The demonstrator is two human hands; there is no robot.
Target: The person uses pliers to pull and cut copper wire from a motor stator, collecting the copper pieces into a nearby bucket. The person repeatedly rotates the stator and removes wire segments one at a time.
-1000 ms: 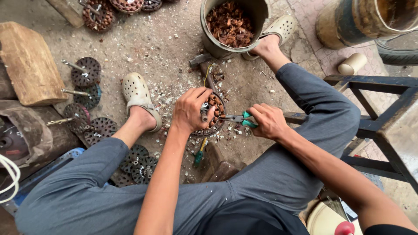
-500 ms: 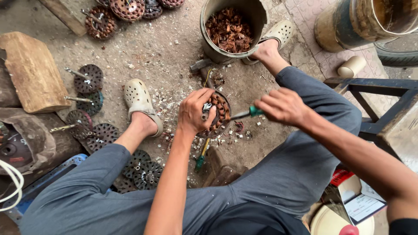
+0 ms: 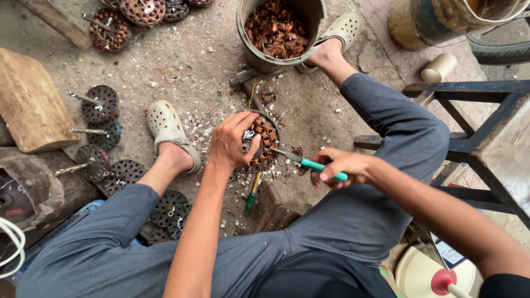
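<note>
Right hand (image 3: 337,165) regripped pliers (image 3: 306,161), long axis pointing left into stator (image 3: 262,144)

Copper-brown windings fill the round motor core (image 3: 264,144). The pliers (image 3: 309,163) have teal handles. Cream perforated clogs (image 3: 167,128), grey trousers (image 3: 353,221), a dull olive bucket (image 3: 276,55) of rusty-brown scrap.

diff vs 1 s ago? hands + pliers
The right hand drew the green-handled pliers back to the right, off the copper-wound stator, keeping its grip. The left hand still holds the stator; bucket and feet unmoved.
</note>
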